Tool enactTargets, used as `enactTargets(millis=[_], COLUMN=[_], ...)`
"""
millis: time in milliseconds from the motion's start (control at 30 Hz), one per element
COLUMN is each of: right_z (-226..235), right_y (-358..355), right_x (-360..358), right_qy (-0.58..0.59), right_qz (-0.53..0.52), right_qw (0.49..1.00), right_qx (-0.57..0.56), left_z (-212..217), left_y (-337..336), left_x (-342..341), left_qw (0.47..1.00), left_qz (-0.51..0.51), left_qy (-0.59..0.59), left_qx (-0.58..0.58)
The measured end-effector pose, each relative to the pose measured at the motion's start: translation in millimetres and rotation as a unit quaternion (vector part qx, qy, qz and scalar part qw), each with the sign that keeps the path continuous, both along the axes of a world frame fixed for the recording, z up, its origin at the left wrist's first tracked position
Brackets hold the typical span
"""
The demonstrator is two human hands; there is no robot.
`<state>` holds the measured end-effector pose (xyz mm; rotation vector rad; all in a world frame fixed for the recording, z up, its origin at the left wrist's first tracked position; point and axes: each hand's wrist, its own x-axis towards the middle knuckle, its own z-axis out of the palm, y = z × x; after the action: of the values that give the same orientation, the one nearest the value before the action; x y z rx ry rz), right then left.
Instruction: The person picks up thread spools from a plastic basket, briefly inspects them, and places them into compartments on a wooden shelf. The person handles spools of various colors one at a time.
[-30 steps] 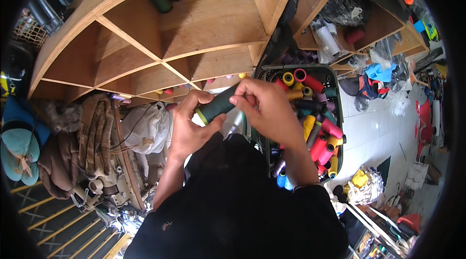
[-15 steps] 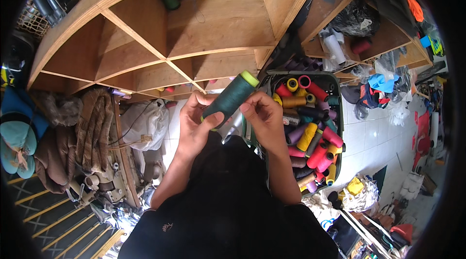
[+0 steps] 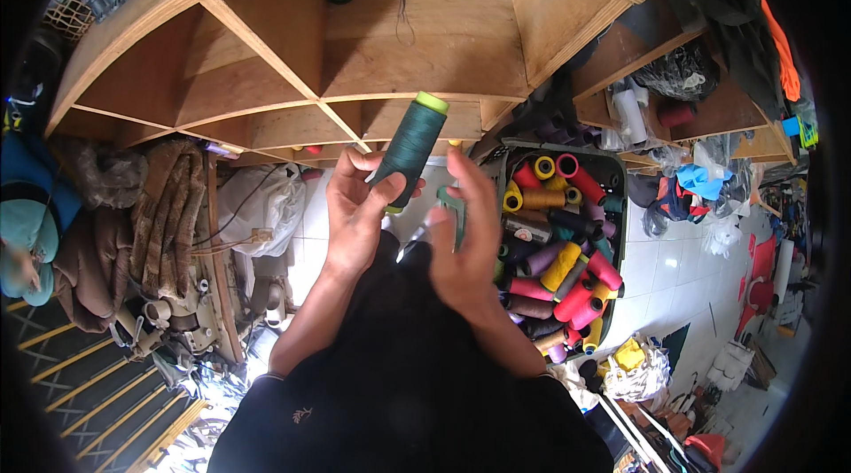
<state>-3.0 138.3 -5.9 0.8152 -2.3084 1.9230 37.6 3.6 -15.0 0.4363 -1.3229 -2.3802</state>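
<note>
The left hand (image 3: 355,216) is closed around the lower part of a dark green thread spool (image 3: 414,145), thumb pressed across the winding. The right hand (image 3: 470,247) stands open just beside it, fingers extended and blurred, nothing visible in its hold; whether a loose strand runs to it cannot be told. Good handling, in this assessment, calls for light thumb pressure near the base, so the layers do not slip. The spool is tilted, upper end to the right; its winding appears smooth and even, with a yellow-green collar on top. It is held before the wooden shelf unit (image 3: 425,65), left of a tub (image 3: 542,151) of mixed spools.
</note>
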Motion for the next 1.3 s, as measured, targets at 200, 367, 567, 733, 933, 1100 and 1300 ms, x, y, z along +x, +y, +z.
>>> enactTargets(millis=[200, 367, 567, 733, 933, 1100, 1300], right_z=[-13.3, -40.7, -18.3, -45.0, -77.1, -86.6, -87.8], right_y=[-29.7, -27.9, -52.3, -104.9, -184.9, -232.4, -256.0], right_x=[5.8, -6.6, -67.1, -144.8, -246.8, -288.0, -290.9], right_qy=[0.022, -0.148, -0.184, -0.134, -0.059, 0.194, -0.103], right_qz=[0.068, 0.084, 0.043, 0.003, 0.110, -0.044, 0.163], right_qw=[0.997, 0.985, 0.977, 0.984, 0.979, 0.980, 0.979], right_qx=[0.029, -0.040, -0.100, -0.121, -0.160, -0.011, -0.064], left_z=[-5.3, -13.8, -27.9, -20.6, -59.1, -64.7, -104.3], left_y=[-0.4, -7.0, -23.5, -54.4, -119.7, -141.3, -167.2], left_x=[-2.9, -7.2, -57.1, -114.5, -195.1, -224.5, -239.4], left_qw=[0.999, 0.999, 0.929, 0.775, 0.898, 0.928, 0.908], left_qz=[0.021, -0.008, 0.076, 0.113, 0.095, 0.036, 0.104], left_qy=[-0.024, -0.038, -0.019, -0.078, -0.004, -0.098, -0.121], left_qx=[-0.002, -0.021, -0.361, -0.617, -0.430, -0.357, -0.387])
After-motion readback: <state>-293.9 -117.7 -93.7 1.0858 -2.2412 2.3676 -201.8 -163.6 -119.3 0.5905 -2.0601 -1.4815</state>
